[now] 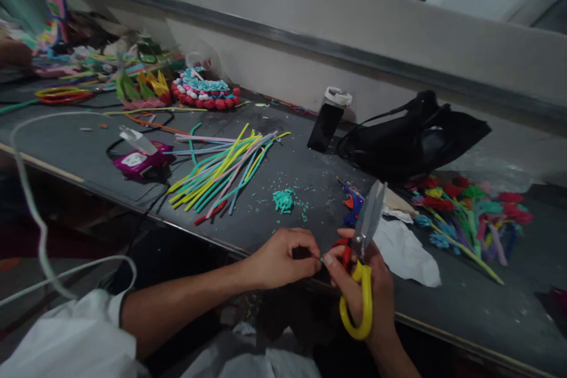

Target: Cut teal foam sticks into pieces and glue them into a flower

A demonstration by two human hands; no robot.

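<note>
My left hand (287,257) is closed in a pinch at the table's front edge, with a tiny teal piece just showing at its fingertips. Beside it, my right hand (376,289) grips a pair of scissors (365,230) with yellow and red handles, blades pointing up and away. The right thumb and forefinger also meet near the teal piece, almost touching the left fingertips. Just beyond lies a small heap of teal cut pieces (283,201), bits scattered around it. A bundle of yellow, teal, pink and blue pipe cleaners (225,171) rests to the left.
A purple device (142,160) with a cable sits left. A blue glue gun (353,204) and white paper (410,254) lie beyond my right hand. Further back stand a black bottle (326,124) and black bag (407,139). Pipe-cleaner flowers (473,212) are right; another person's hand (13,50) is far left.
</note>
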